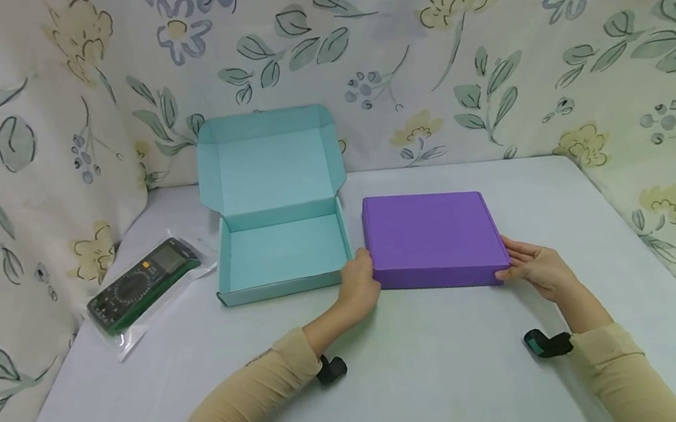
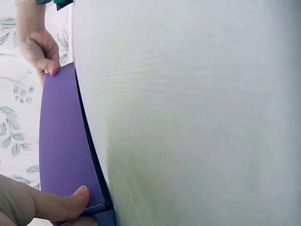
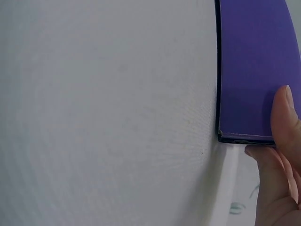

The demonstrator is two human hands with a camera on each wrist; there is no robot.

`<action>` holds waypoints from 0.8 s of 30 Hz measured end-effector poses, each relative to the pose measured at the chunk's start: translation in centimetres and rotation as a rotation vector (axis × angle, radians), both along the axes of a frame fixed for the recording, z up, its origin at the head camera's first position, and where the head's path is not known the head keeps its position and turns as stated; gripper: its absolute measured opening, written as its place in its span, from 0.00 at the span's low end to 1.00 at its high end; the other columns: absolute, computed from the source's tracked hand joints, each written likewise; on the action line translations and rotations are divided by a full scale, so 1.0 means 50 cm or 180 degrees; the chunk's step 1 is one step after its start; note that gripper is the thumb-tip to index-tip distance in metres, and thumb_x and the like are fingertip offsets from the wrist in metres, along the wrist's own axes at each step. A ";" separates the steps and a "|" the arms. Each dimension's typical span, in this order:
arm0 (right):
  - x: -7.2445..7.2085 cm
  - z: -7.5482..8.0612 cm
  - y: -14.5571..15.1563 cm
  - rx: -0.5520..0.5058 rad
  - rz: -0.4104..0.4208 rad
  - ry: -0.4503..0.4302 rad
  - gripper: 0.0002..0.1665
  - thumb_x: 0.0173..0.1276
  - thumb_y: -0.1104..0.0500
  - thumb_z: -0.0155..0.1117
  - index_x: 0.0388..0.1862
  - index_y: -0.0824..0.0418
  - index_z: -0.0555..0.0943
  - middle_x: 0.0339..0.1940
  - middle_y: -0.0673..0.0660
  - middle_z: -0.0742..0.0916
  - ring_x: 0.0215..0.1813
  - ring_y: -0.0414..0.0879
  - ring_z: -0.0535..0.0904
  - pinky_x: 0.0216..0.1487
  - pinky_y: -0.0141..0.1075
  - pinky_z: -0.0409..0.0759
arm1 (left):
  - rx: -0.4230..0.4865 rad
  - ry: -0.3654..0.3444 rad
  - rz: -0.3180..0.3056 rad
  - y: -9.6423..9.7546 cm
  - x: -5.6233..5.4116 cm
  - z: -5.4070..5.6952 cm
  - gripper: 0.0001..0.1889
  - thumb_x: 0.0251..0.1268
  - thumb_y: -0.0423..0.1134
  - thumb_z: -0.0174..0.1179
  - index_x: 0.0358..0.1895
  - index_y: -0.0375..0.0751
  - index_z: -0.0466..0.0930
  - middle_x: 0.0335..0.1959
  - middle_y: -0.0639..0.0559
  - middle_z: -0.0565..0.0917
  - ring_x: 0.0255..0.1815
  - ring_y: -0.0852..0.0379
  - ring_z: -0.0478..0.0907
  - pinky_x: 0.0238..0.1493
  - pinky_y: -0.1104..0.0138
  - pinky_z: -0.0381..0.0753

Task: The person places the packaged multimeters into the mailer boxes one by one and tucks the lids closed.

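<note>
A closed purple cardboard box (image 1: 432,234) lies flat on the white table, with both hands at its front corners. My left hand (image 1: 359,285) grips the left front corner; in the left wrist view its thumb lies along the front face of the purple box (image 2: 66,136). At the opposite end my right hand (image 1: 536,268) holds the right front corner, thumb on the front face and fingers round the side, as the right wrist view shows. Just left of the purple box stands an open turquoise box (image 1: 281,248), its lid raised at the back and its inside bare.
A dark green multimeter (image 1: 141,285) in a clear plastic bag lies at the left of the white table (image 1: 452,375). Floral curtains (image 1: 391,37) hang behind the table and along both sides. A dark wrist-worn device (image 1: 547,342) sits below each hand.
</note>
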State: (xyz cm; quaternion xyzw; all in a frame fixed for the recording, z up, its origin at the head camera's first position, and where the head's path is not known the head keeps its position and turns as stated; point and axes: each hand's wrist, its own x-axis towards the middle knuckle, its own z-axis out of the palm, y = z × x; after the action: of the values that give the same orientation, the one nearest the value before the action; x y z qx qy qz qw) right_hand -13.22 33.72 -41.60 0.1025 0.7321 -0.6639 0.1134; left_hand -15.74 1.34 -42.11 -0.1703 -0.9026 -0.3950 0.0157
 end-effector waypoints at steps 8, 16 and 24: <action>-0.002 -0.002 0.006 -0.0003 0.0044 0.0033 0.55 0.54 0.78 0.70 0.74 0.75 0.49 0.70 0.71 0.55 0.45 0.24 0.78 0.50 0.23 0.78 | -0.0079 -0.0113 -0.0087 0.000 -0.003 0.011 0.14 0.48 0.12 0.53 0.40 0.24 0.71 0.28 0.34 0.80 0.25 0.53 0.71 0.23 0.65 0.75; 0.008 0.016 0.010 0.0447 0.0358 0.0000 0.49 0.66 0.65 0.66 0.77 0.70 0.47 0.75 0.73 0.56 0.61 0.30 0.72 0.53 0.20 0.74 | -0.0111 -0.0653 -0.0339 -0.014 -0.009 0.030 0.30 0.55 0.21 0.65 0.61 0.18 0.64 0.49 0.27 0.79 0.51 0.39 0.79 0.51 0.54 0.81; 0.013 0.049 -0.017 0.0376 0.0342 -0.0087 0.45 0.77 0.53 0.54 0.77 0.70 0.41 0.78 0.70 0.48 0.77 0.61 0.47 0.68 0.35 0.64 | 0.0133 -0.1299 -0.0490 -0.042 -0.001 0.043 0.47 0.56 0.31 0.69 0.73 0.23 0.47 0.69 0.30 0.65 0.66 0.39 0.69 0.66 0.53 0.68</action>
State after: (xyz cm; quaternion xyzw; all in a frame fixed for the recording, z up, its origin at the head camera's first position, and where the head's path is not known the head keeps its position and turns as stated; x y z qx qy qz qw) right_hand -12.55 32.86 -39.14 0.0787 0.7728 -0.6110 0.1527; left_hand -15.79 -0.75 -39.96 -0.1548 -0.8631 -0.4399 -0.1941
